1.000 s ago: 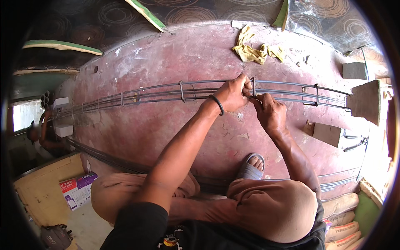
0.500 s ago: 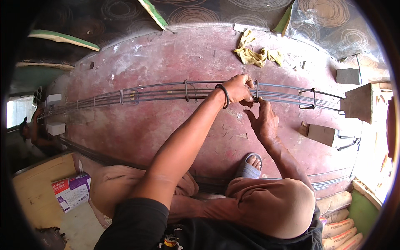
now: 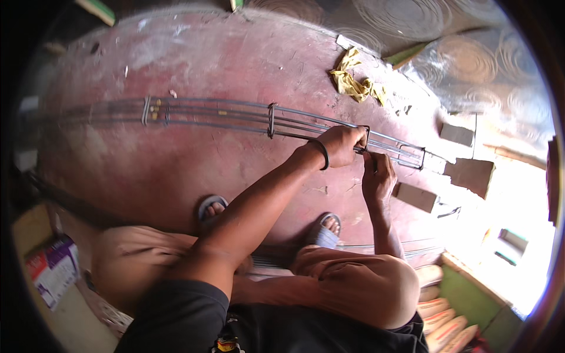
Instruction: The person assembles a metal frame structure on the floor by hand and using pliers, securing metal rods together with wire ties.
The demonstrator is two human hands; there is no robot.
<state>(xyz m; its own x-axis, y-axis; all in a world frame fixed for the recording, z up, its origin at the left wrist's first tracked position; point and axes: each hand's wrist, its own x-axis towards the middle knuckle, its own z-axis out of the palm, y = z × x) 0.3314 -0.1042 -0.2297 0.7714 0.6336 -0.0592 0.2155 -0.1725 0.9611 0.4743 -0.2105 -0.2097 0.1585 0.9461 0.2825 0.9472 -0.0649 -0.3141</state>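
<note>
Your 1 rebar cage (image 3: 271,122) ran right under your fingers, on the near side of the red floor (image 3: 176,176). Long axis approx. L–R, R end tilted a bit nearer you; L end blurred out far L of your fingers. Bars: several, exact no. unclear. You had 4 stirrups (image 3: 422,157) showing clearly: 1 at your fingers, 1 to their R, 2 to their L.

Your L hand (image 3: 341,146) had its fingers curled round the dark stirrup (image 3: 367,139), gripping it; 1 black band (image 3: 324,154) on that wrist. Your R hand (image 3: 379,175) was just R & nearer you, fingers bent in by the stirrup's near corner; can't tell if they gripped anything.

R of your fingers: 3 grey blocks (image 3: 415,197), 1 of them near the cage's R end. Beyond your fingers: 1 yellow cloth (image 3: 351,82). Nearer you than your fingers: your 2 sandals (image 3: 325,235). Farther off, near & R: stacked sacks (image 3: 434,309), approx. 5. Far L & near: 1 purple-red-white pack (image 3: 56,270).
</note>
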